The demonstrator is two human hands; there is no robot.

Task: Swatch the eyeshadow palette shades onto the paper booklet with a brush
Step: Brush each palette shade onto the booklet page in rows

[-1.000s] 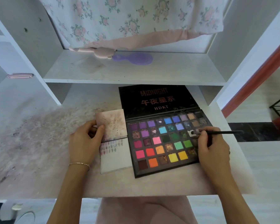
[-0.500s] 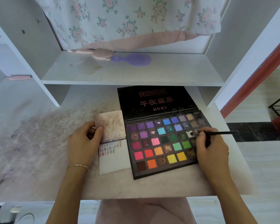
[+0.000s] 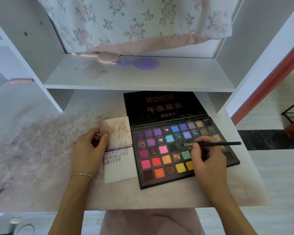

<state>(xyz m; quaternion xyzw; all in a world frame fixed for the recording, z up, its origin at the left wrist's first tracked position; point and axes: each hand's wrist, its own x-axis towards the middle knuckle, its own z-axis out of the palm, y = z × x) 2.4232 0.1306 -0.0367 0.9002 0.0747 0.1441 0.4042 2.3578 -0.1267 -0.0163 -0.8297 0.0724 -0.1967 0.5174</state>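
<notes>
An open black eyeshadow palette (image 3: 161,154) with several bright pans lies on the desk, its lid (image 3: 163,107) propped up behind. A small paper booklet (image 3: 120,165) lies open to its left, with rows of small colour swatches on the lower page and a stained upper page. My left hand (image 3: 87,150) holds the booklet's left edge, thumb on the upper page. My right hand (image 3: 206,159) pinches a thin black brush (image 3: 210,144), whose tip sits over a dark green pan in the palette's middle.
The stained white desk (image 3: 41,150) carries a shelf (image 3: 139,78) above, with a purple hairbrush (image 3: 141,63) and a pink item (image 3: 107,58) on it. A floral cloth (image 3: 134,21) hangs at the back. The desk's front edge is near my lap.
My right hand has moved left across the palette, carrying the brush tip from the pans at the right to a dark green pan near the middle. My left hand stays on the booklet.
</notes>
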